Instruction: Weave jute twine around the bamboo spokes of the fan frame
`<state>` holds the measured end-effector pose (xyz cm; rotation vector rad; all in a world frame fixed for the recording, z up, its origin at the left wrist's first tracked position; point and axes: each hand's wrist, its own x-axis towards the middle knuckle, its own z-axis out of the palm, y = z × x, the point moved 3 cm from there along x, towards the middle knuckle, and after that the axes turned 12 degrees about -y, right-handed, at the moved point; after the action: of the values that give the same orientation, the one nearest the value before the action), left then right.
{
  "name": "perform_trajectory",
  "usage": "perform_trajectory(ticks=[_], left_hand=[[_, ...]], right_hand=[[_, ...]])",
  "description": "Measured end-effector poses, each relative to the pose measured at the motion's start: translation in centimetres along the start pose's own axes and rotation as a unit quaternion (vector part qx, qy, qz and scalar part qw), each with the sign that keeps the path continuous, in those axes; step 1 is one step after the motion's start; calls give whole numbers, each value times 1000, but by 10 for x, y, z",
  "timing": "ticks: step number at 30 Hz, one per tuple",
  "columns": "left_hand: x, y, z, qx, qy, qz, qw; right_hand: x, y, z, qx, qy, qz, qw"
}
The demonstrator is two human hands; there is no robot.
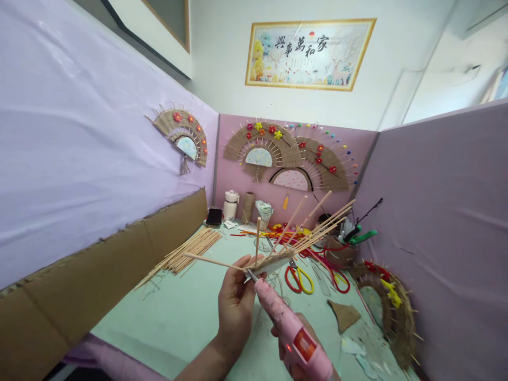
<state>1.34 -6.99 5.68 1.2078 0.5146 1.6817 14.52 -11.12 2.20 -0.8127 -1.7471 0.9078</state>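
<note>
My left hand (237, 301) is closed on a cardboard fan base (273, 263), tilted so that its edge faces me. Several thin wooden sticks (317, 233) fan out from this base, most of them to the right; one points up and one to the left. In my right hand (304, 338) is a pink hot glue gun (288, 325) with a small lit red light. Its metal nozzle touches or nearly touches the base's near edge, close to my left fingertips. Much of my right hand is hidden behind the glue gun.
Loose sticks (194, 248) lie at the left, beside a cardboard strip (119, 243). Scissors (299, 279) with red and yellow handles lie behind my hands. A cardboard scrap (344, 316) and a decorated fan (391, 312) are at right. A twine spool (248, 207) stands at back.
</note>
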Motion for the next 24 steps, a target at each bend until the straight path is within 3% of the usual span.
perform_trajectory(ticks=[4,11,24], left_hand=[[0,1,0,5,1,-6,1000],[0,3,0,17,5,-7,1000],[-1,2,0,23,11,-17,1000]], right_hand=[[-3,4,-1,-10,12,-1,1000],[4,16,-1,-7,-39,15,999],[-2,12,0,-41,-18,-16,999]])
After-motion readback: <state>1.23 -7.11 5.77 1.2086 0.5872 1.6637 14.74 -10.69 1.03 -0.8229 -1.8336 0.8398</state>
